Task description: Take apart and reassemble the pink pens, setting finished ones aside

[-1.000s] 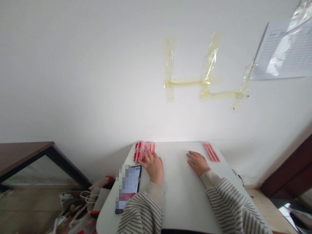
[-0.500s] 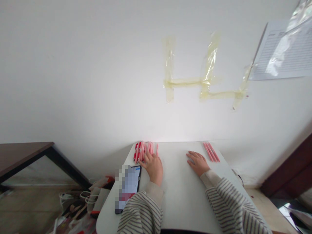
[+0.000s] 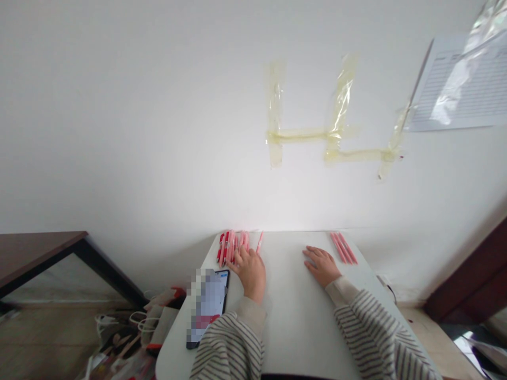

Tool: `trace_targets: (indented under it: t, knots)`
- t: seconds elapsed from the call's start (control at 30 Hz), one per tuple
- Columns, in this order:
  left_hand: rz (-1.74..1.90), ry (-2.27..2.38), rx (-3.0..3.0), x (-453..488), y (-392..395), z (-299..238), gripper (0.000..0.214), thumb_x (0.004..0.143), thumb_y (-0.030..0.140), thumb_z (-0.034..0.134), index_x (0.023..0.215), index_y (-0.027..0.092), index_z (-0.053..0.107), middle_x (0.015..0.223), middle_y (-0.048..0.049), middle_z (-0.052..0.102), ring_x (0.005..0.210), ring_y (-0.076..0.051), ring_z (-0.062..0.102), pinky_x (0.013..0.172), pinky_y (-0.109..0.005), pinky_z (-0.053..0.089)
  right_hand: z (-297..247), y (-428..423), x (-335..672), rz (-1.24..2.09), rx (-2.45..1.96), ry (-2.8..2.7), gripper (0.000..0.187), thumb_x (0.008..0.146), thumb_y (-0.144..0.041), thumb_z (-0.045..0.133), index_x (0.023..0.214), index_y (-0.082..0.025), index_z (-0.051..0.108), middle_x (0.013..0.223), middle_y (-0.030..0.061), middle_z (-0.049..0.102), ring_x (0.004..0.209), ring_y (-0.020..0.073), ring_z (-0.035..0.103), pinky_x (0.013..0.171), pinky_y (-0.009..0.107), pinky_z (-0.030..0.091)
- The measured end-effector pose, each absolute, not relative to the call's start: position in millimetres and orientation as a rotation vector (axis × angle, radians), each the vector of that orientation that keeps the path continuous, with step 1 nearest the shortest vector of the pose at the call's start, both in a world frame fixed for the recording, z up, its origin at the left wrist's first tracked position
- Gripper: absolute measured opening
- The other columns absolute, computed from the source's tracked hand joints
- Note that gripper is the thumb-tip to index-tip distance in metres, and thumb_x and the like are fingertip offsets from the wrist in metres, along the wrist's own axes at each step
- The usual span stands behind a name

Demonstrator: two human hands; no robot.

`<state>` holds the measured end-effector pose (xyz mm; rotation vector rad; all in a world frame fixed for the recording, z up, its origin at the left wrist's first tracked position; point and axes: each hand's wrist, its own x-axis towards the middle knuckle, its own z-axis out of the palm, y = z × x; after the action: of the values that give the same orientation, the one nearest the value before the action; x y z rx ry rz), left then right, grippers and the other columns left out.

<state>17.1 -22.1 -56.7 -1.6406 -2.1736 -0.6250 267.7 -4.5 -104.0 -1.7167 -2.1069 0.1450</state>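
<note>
My left hand (image 3: 250,272) is at the back left of the small white table (image 3: 293,322), palm down. A single pink pen (image 3: 260,242) slants up and right from beside its index finger; the thumb and the pen's lower end are hidden, and the hand appears closed on it. Under and left of the other fingers lies a row of several pink pens (image 3: 231,245) and red pens (image 3: 220,248). My right hand (image 3: 322,265) rests flat on the tabletop with fingers stretched, holding nothing. Just beyond it, three or so pink pens (image 3: 344,248) lie side by side.
A phone (image 3: 222,295) lies along the table's left side, its screen partly blurred out. The white wall (image 3: 178,132) borders the table's back edge. Bags (image 3: 158,322) crowd the floor at left, near a brown table (image 3: 43,250). Yellowed tape (image 3: 303,135) sticks to the wall.
The single pink pen beside my left hand has tilted, its top end shifting right. My left hand has moved very slightly right; my right hand stays put.
</note>
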Motion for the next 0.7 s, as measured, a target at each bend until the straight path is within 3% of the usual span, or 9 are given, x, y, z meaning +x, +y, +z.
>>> trace_targets:
  t: [0.17, 0.47, 0.7]
  knots:
    - [-0.671, -2.164, -1.741, 19, -24, -56, 0.029, 0.096, 0.026, 0.044, 0.104, 0.020, 0.072, 0.138, -0.0143, 0.059, 0.135, -0.034, 0.042, 0.115, -0.067, 0.025, -105, -4, 268, 0.138, -1.695, -2.099, 0.043, 0.096, -0.033, 0.051, 0.136, -0.029, 0.063, 0.150, 0.0054, 0.057, 0.138, 0.0257, 0.051, 0.117, 0.049, 0.039]
    - [-0.875, -2.062, -1.949, 24, -27, -60, 0.017, 0.094, 0.027, 0.056, 0.094, 0.024, 0.072, 0.135, -0.0093, 0.056, 0.134, -0.033, 0.042, 0.110, -0.059, 0.035, -107, -1, 270, 0.142, -1.706, -2.035, 0.043, 0.096, -0.032, 0.050, 0.137, -0.028, 0.063, 0.146, 0.0065, 0.060, 0.135, 0.0247, 0.053, 0.114, 0.046, 0.043]
    - [-0.996, -1.985, -2.123, 30, -29, -62, 0.014, 0.091, 0.029, 0.062, 0.089, 0.028, 0.075, 0.133, -0.0060, 0.057, 0.134, -0.031, 0.041, 0.114, -0.059, 0.029, -111, 5, 274, 0.115, -1.598, -2.006, 0.044, 0.098, -0.031, 0.047, 0.139, -0.027, 0.061, 0.141, 0.0065, 0.063, 0.130, 0.0258, 0.055, 0.107, 0.044, 0.049]
